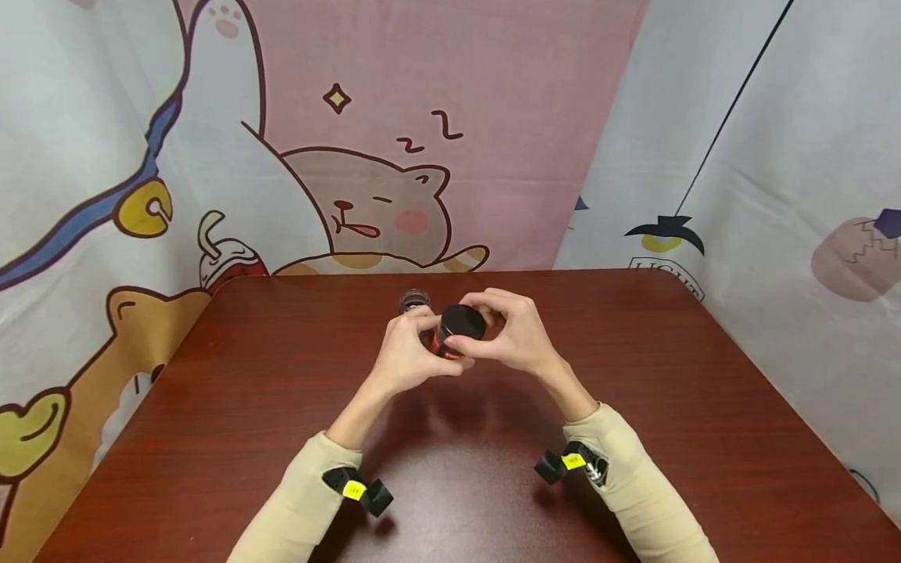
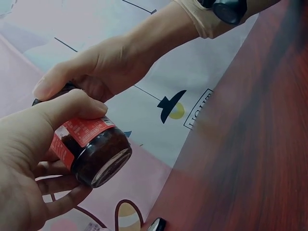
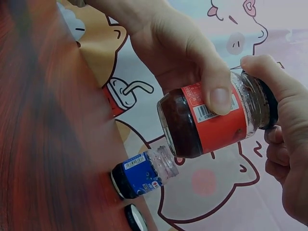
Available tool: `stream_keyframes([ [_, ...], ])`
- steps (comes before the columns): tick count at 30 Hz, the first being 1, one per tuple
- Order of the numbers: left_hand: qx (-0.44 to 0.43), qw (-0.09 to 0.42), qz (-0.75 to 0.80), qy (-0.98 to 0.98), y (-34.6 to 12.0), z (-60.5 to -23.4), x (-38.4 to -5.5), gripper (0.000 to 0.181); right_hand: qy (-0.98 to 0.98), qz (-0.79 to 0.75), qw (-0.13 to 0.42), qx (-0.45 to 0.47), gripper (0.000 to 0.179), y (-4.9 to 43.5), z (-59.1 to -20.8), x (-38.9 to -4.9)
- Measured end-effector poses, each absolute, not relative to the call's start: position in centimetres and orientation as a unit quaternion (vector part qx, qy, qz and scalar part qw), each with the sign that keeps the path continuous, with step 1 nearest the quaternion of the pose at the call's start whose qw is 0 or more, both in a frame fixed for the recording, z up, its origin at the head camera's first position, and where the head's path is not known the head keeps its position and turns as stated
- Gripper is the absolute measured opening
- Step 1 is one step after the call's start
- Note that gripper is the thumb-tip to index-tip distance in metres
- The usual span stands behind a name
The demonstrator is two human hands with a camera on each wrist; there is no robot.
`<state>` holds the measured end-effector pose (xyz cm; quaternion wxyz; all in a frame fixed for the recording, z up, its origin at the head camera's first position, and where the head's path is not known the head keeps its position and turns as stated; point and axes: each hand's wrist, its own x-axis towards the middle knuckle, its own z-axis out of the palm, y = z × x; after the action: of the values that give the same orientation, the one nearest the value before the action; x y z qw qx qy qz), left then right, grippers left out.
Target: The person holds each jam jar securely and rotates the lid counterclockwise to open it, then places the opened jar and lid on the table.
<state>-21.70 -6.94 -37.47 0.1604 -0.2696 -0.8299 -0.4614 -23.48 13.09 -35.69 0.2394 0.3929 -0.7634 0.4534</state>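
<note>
A glass jar point(image 3: 219, 122) with a red label, dark contents and a black lid point(image 1: 463, 321) is held up over the table, tilted in the wrist views. My left hand point(image 1: 411, 352) grips its body, thumb across the label beside the barcode. Around the lid curl the fingers and thumb of my right hand point(image 1: 512, 332). The lid sits on the jar's mouth. Behind the hands stands a second glass jar point(image 3: 139, 174) with a blue label, its mouth uncovered; the left hand partly hides it in the head view.
A loose black-rimmed lid point(image 3: 136, 218) lies beside the blue-labelled jar. The brown wooden table point(image 1: 232, 407) runs back to a cartoon-printed curtain point(image 1: 535, 117). Small cameras are strapped to both wrists.
</note>
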Motion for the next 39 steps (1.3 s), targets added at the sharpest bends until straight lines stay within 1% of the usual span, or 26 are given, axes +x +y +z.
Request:
stream_keyframes([
  [9, -0.285, 0.133, -0.479, -0.820, -7.1, -37.3, -21.6, 0.033, -0.748, 0.469, 0.239, 0.404, 0.032, 13.0, -35.5, -23.1],
  [18, -0.311, 0.107, -0.496, -0.804, -7.5, -37.4, -21.8, 0.033, -0.735, 0.491, 0.233, 0.406, 0.038, 12.5, -35.7, -22.8],
  [21, -0.325, 0.075, -0.514, -0.790, -7.7, -37.3, -21.8, 0.035, -0.731, 0.499, 0.215, 0.413, 0.038, 12.5, -35.6, -22.6],
  [25, -0.347, 0.020, -0.543, -0.764, -7.9, -36.8, -21.5, 0.043, -0.722, 0.513, 0.174, 0.430, 0.039, 12.8, -34.9, -22.3],
  [28, -0.360, 0.002, -0.552, -0.752, -7.9, -36.2, -21.3, 0.046, -0.719, 0.512, 0.153, 0.445, 0.038, 13.1, -34.2, -22.2],
  [33, -0.365, -0.011, -0.546, -0.754, -8.1, -35.8, -21.1, 0.043, -0.729, 0.480, 0.136, 0.468, 0.039, 13.7, -33.4, -22.1],
  [39, -0.371, 0.014, -0.528, -0.764, -8.3, -35.6, -21.0, 0.038, -0.741, 0.455, 0.120, 0.479, 0.049, 14.0, -33.1, -21.9],
])
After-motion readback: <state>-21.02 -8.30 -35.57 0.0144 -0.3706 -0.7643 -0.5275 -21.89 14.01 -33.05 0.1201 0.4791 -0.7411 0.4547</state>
